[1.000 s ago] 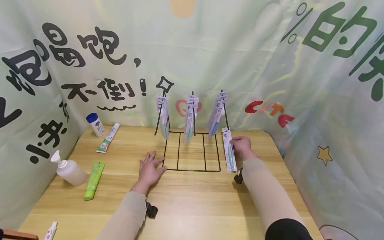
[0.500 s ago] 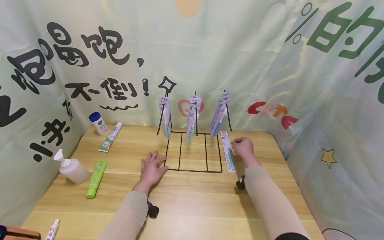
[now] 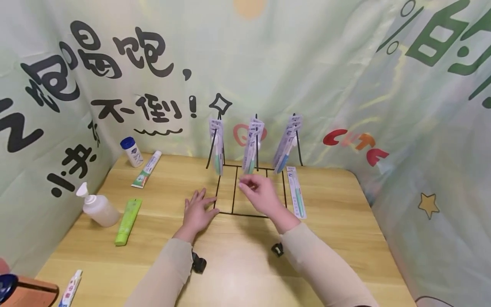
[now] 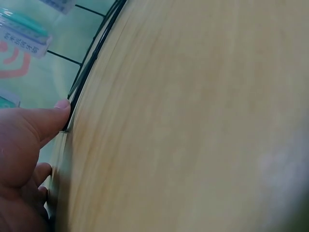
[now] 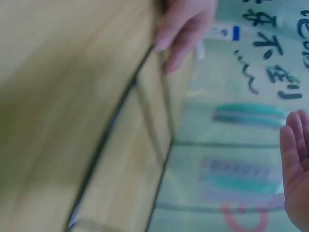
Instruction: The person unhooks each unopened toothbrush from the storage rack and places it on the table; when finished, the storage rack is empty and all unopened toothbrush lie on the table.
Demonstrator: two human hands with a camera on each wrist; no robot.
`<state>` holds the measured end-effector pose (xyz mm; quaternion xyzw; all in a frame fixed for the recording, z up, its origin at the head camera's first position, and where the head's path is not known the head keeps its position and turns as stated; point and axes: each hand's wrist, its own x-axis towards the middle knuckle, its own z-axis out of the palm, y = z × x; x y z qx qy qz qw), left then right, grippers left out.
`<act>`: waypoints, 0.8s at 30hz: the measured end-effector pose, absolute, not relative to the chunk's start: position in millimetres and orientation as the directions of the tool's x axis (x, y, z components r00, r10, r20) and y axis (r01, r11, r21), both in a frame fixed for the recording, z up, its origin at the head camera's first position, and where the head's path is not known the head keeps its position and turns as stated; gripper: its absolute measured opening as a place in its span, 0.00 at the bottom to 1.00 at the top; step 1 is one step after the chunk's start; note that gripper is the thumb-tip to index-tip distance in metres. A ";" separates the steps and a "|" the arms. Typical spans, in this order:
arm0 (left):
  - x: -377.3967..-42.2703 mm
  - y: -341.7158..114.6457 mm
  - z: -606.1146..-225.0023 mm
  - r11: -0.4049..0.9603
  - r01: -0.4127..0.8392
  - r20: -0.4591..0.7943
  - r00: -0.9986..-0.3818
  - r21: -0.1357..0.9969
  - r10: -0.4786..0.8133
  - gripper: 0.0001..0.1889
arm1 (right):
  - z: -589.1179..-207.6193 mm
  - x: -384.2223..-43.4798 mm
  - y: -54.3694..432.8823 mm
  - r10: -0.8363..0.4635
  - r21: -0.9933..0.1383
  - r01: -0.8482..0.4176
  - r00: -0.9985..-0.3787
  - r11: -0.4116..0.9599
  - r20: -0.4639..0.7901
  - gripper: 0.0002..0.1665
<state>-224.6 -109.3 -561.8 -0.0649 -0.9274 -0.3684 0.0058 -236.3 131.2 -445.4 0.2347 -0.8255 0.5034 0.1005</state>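
A black wire display rack (image 3: 241,214) stands on the wooden table with packaged toothbrushes hanging from its three hooks: one group at left (image 3: 216,147), a middle group (image 3: 251,147) and a right group (image 3: 287,147). My left hand (image 3: 197,217) lies spread at the rack's front left corner, its thumb (image 4: 50,118) on the wire in the left wrist view. Over the rack's base is my right hand (image 3: 262,196), fingers loosely bent and holding nothing, just below the middle packs. Another packaged toothbrush (image 3: 296,192) lies flat right of the base.
At left lie a green squeeze tube (image 3: 128,222) and a toothpaste tube (image 3: 147,169). A pump bottle (image 3: 101,209) and a blue-capped bottle (image 3: 131,152) are nearby. A small tube (image 3: 70,289) lies front left. Printed cloth (image 3: 307,64) encloses the table's back and sides.
My right hand has let go of the packaged toothbrush right of the rack and moved left over the rack's base. The left hand stays at the rack's corner.
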 end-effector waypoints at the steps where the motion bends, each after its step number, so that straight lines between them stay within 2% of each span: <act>1: -225.7 -109.1 -560.8 0.721 0.126 0.061 -0.991 0.682 0.115 0.27 | -439.9 -239.8 121.6 -0.284 -0.794 -0.486 -0.871 0.367 0.401 0.13; 4: -227.9 -110.4 -560.1 0.733 0.122 0.061 -0.992 0.670 0.110 0.27 | -427.4 -251.4 92.3 -0.254 -0.839 -0.437 -0.894 0.324 0.368 0.17; 9: -229.6 -111.5 -561.8 0.744 0.126 0.059 -0.992 0.656 0.116 0.26 | -417.8 -272.9 51.5 -0.117 -0.882 -0.354 -0.935 0.312 0.334 0.23; 14: -230.0 -110.0 -563.2 0.742 0.131 0.062 -0.991 0.657 0.120 0.26 | -412.6 -291.6 35.6 -0.002 -0.881 -0.325 -0.938 0.344 0.346 0.18; 24: -230.3 -109.8 -564.9 0.746 0.141 0.076 -0.990 0.651 0.122 0.27 | -405.5 -302.8 29.1 0.056 -0.879 -0.293 -0.940 0.376 0.337 0.09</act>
